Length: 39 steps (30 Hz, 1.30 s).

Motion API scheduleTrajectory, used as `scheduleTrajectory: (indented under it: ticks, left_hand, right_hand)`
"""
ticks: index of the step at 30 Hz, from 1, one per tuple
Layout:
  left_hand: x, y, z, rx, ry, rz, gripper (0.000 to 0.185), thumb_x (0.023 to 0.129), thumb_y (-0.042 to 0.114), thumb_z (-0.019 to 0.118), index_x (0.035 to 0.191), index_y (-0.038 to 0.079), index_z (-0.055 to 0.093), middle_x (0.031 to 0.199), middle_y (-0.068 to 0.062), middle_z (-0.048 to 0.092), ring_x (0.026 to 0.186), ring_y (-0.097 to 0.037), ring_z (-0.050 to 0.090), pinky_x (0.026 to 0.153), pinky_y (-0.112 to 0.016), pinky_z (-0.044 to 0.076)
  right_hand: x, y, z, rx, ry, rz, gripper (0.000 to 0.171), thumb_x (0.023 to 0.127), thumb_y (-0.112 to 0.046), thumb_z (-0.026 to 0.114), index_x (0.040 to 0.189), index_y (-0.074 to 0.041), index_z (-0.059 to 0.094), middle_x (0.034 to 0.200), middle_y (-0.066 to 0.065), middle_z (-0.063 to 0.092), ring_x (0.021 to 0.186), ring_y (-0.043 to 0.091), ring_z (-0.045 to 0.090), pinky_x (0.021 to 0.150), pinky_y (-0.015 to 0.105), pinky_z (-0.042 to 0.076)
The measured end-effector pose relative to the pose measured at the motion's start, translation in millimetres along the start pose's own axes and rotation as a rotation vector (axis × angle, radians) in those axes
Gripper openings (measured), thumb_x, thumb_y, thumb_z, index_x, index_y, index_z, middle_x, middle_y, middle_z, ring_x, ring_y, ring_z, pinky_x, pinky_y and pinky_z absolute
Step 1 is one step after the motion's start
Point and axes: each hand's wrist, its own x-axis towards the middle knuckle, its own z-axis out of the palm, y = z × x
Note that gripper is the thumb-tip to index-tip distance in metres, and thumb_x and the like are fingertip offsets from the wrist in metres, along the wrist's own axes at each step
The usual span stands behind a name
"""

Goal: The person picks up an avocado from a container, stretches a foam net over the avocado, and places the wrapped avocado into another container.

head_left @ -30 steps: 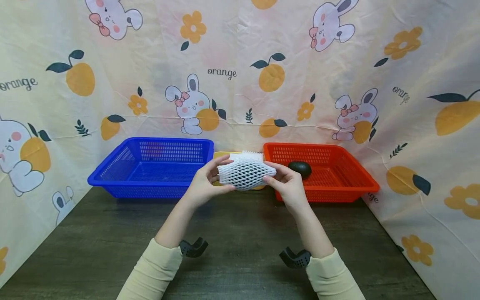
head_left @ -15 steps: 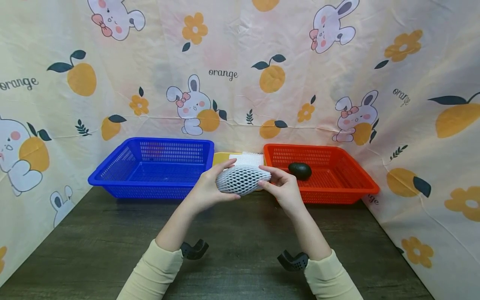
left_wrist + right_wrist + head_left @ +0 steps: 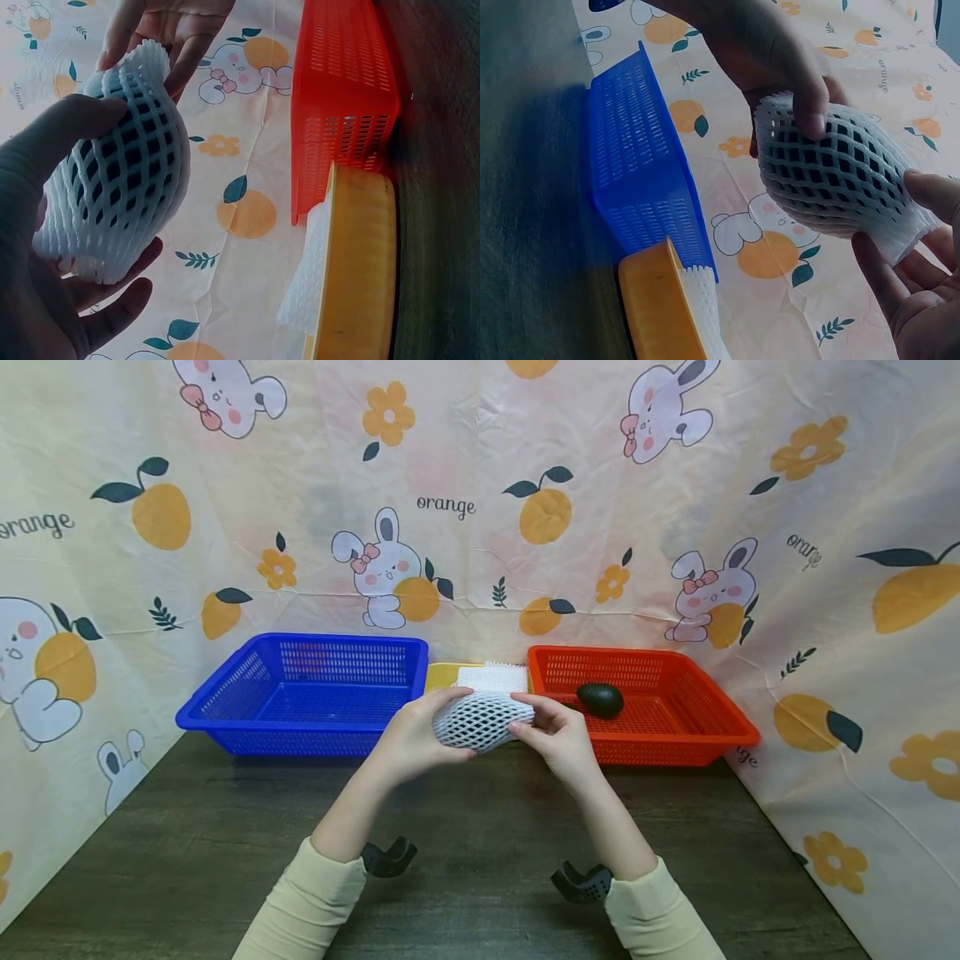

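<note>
Above the dark wooden table (image 3: 465,827), the left hand (image 3: 408,743) grips one end of a dark fruit wrapped in a white foam net sleeve (image 3: 482,720); the right hand (image 3: 558,739) pinches the opposite end. Directly behind lies a yellow tray (image 3: 442,674) holding spare foam nets (image 3: 492,677), flanked by a blue basket (image 3: 307,693) and a red basket (image 3: 645,706) containing an avocado (image 3: 600,699).

Both forearms wear long, pale cream-yellow sleeves of soft knit cloth that end at the wrists, leaving the hands bare: left hand (image 3: 408,745), right hand (image 3: 561,745). Under each wrist sits a small black plastic mount, curved like a hook or open cradle, the left mount (image 3: 387,857) and the right mount (image 3: 583,883) dotted with tiny holes.
</note>
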Motion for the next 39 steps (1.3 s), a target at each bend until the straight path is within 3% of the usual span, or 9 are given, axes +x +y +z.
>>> scheduleTrajectory:
  ticks: [9,17,23,32,39]
  left_hand:
    - [-1.3,2.1,3.7,-0.026,-0.005,0.037,0.083,0.063,0.021,0.091,0.136,0.012,0.051,0.123,-0.012,0.057,0.106,-0.027,0.055,0.087,-0.046,0.048]
    - [-2.1,0.6,3.0,-0.005,0.024,0.039,0.076,0.063,0.023,0.09,0.131,0.013,0.057,0.122,-0.008,0.06,0.103,-0.023,0.057,0.084,-0.043,0.049]
    - [-4.3,-0.6,-1.6,0.035,0.015,0.0,0.076,0.064,0.029,0.088,0.131,0.014,0.056,0.124,-0.007,0.06,0.102,-0.023,0.058,0.084,-0.044,0.049]
    - [-4.1,-0.3,-16.2,0.025,0.01,-0.072,0.078,0.064,0.03,0.088,0.132,0.013,0.054,0.117,-0.009,0.062,0.095,-0.024,0.059,0.079,-0.043,0.05]
    - [-4.4,-5.0,-31.2,0.018,0.018,-0.177,0.075,0.068,0.034,0.084,0.133,0.015,0.051,0.119,-0.008,0.06,0.098,-0.025,0.057,0.079,-0.044,0.049]
  right_hand:
    - [-1,0,4,0.016,0.025,-0.007,0.037,0.086,0.0,0.07,0.122,0.002,0.062,0.115,0.017,0.063,0.092,0.024,0.061,0.08,0.03,0.052]
    - [0,-2,2,0.001,-0.01,-0.007,0.037,0.087,-0.001,0.069,0.123,0.002,0.062,0.114,0.017,0.064,0.09,0.024,0.06,0.079,0.029,0.053]
    - [1,-4,3,-0.047,-0.027,-0.014,0.035,0.087,-0.004,0.069,0.122,0.0,0.063,0.111,0.015,0.065,0.091,0.024,0.061,0.079,0.029,0.053]
    - [1,-43,4,-0.202,0.002,0.006,0.029,0.089,0.001,0.066,0.116,0.009,0.063,0.111,0.022,0.065,0.101,0.029,0.061,0.082,0.027,0.051]
    - [7,-17,-19,-0.271,0.031,0.007,0.031,0.089,-0.008,0.069,0.117,0.002,0.065,0.113,0.016,0.066,0.102,0.023,0.062,0.082,0.024,0.05]
